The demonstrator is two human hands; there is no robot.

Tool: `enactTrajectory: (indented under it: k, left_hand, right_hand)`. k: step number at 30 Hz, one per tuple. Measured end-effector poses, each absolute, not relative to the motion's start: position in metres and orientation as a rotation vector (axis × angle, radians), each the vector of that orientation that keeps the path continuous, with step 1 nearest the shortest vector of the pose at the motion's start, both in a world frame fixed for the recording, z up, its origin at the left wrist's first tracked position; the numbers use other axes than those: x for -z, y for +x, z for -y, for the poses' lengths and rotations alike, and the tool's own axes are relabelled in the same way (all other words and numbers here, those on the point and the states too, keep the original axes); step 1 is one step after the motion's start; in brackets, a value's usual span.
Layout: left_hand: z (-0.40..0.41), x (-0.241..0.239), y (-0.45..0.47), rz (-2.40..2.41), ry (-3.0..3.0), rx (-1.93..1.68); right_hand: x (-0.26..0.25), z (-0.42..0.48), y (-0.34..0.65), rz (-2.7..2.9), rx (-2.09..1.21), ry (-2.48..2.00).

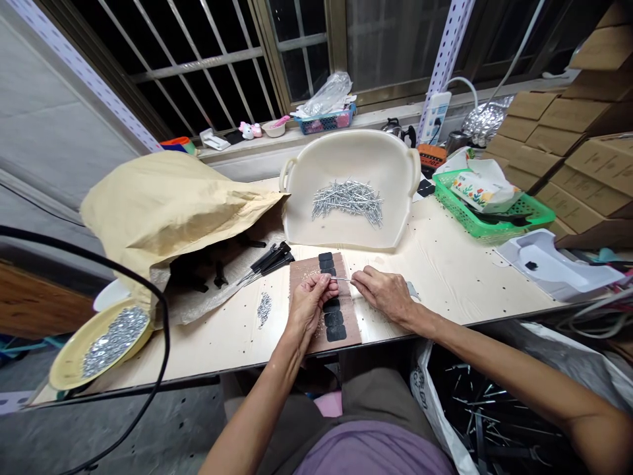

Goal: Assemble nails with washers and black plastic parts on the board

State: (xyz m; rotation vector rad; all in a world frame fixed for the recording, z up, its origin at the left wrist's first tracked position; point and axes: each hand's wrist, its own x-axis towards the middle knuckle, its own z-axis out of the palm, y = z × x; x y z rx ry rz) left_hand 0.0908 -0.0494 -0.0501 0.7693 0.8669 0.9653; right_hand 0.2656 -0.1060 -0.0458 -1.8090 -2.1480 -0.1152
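Observation:
My left hand (307, 302) is closed in a pinch over a brown board (324, 300) that carries black pads. My right hand (383, 290) is closed on a thin metal pin (342, 280) whose tip reaches the fingers of my left hand. What my left fingers pinch is too small to make out. Both hands hover just above the board at the near edge of the wooden table (445, 264). A small heap of tiny metal parts (264, 308) lies left of the board.
A cream tray (346, 168) with several metal pins stands behind the board. A tan paper sack (163, 211) with black parts lies at the left, a yellow dish (99, 343) of metal bits below it. A green basket (494, 211), white tray (554, 264) and cardboard boxes (578, 132) stand right.

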Motion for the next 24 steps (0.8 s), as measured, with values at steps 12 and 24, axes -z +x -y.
enactTrajectory:
  k: [12, 24]
  left_hand:
    - [0.0513, 0.0538, 0.0950, -0.907, 0.799, -1.025]
    - [0.0493, 0.0597, 0.0967, -1.052, 1.034, -1.094]
  right_hand:
    - [0.0458, 0.1112, 0.2570, 2.088, -0.010, -1.889]
    - [0.0536, 0.1056, 0.2570, 1.945, -0.342, -1.784]
